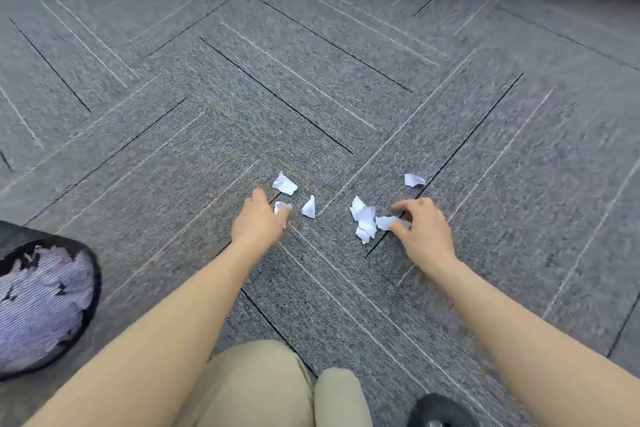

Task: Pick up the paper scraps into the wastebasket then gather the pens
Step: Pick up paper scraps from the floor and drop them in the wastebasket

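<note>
Hands gathering torn white paper scraps (363, 220) off grey carpet floor (311, 97).
Beside the scraps, left hand (258, 220) pinches one bit; right hand (424, 227) pinches another, ready to bin.

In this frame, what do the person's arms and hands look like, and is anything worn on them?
Both arms are bare from the frame edge to the fingertips: no sleeves, gloves, watch or rings show. The left hand is motion-blurred, so fine detail there cannot be told; the right hand is sharper and equally bare. Below the arms, khaki trousers and a black shoe are visible.
</note>
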Motion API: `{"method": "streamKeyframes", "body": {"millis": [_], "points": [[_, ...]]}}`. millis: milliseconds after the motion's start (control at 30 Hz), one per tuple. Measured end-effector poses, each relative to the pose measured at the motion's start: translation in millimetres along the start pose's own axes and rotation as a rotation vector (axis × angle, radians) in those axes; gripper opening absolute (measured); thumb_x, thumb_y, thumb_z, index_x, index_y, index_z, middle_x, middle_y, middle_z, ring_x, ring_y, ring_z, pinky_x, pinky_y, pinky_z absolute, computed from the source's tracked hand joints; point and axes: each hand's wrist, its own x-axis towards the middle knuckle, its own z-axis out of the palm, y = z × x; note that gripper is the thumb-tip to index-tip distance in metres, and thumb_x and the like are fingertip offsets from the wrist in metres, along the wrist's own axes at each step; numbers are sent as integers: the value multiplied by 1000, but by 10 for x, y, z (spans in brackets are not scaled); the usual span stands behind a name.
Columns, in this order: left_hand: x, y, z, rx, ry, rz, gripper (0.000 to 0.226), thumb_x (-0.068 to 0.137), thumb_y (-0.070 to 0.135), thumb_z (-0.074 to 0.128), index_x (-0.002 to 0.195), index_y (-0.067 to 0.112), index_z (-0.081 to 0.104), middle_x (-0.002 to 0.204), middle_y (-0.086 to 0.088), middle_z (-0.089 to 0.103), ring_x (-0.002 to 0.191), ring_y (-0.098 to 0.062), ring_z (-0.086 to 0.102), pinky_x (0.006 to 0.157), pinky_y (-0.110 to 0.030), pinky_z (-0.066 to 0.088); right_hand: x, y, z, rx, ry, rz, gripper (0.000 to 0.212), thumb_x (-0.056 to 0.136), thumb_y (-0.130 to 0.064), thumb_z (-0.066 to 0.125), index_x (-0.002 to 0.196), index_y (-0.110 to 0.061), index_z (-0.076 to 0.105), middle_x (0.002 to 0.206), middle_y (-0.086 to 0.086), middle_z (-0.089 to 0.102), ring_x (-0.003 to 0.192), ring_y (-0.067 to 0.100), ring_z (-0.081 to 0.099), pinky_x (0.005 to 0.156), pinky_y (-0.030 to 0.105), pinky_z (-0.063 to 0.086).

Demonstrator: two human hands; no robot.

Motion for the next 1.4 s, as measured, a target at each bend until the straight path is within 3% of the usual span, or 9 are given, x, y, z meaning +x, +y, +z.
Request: {"method": "streamKeyframes", "body": {"millis": [200,333,467,567,733,900,1067,1167,1400], "points": [[102,-33,248,-54,78,33,23,97,22,43,108,2,43,118,-18,46,75,-30,51,70,-40,41,19,78,-106,37,-115,-60,12,88,-29,59,83,-18,61,77,-5,60,76,18,55,68,34,46],[122,61,284,-263,82,150,20,98,18,38,79,10,41,75,-2,42,57,-14,30,58,-32,28,-41,-29,-132,407,-88,61,27,88,-31,59,70,-12,56,60,-4,48,53,12,40,53,27,32],[112,312,312,-170,-61,320,16,91,23,54,78,15,51,81,1,48,65,-13,46,61,-28,39,-19,-279,41,167,-163,-43,21,81,-37,65,75,-17,65,91,-5,52,87,14,43,83,34,35],[117,337,427,-155,-5,215,15,86,25,61,85,15,49,96,-4,50,73,-24,51,71,-36,45,9,-349,176,-13,-65,-78,14,80,-37,67,85,-25,64,101,-9,47,101,16,40,90,34,30],[123,345,510,-400,13,109,39,83,17,65,114,10,42,96,-11,54,81,-26,50,70,-35,39,47,-391,246,61,-47,-26,51,79,-19,67,126,-21,46,123,1,50,113,24,47,95,38,36],[13,366,542,-421,61,111,9,88,17,58,85,11,52,80,-4,55,76,-25,50,65,-31,34,77,-461,252,121,-148,3,33,83,-12,59,115,-20,54,109,2,63,99,25,59,83,42,49],[-22,330,534,-507,58,113,24,89,10,57,110,14,45,84,-4,54,75,-20,50,63,-29,34,54,-437,281,112,-87,-43,5,86,-19,61,89,-20,65,95,-5,55,90,16,56,78,36,47],[-31,311,547,-467,52,119,3,90,12,55,90,11,52,77,0,52,67,-17,46,53,-26,33,2,-405,321,87,-50,-84,9,89,-20,60,90,-20,68,91,-11,49,91,13,52,76,30,44],[114,284,376,-361,64,251,11,91,12,54,79,10,54,65,4,50,57,-14,43,49,-24,34,-10,-364,257,70,-75,-215,10,89,-17,58,93,-22,65,90,-12,56,91,14,51,73,27,41]]}}
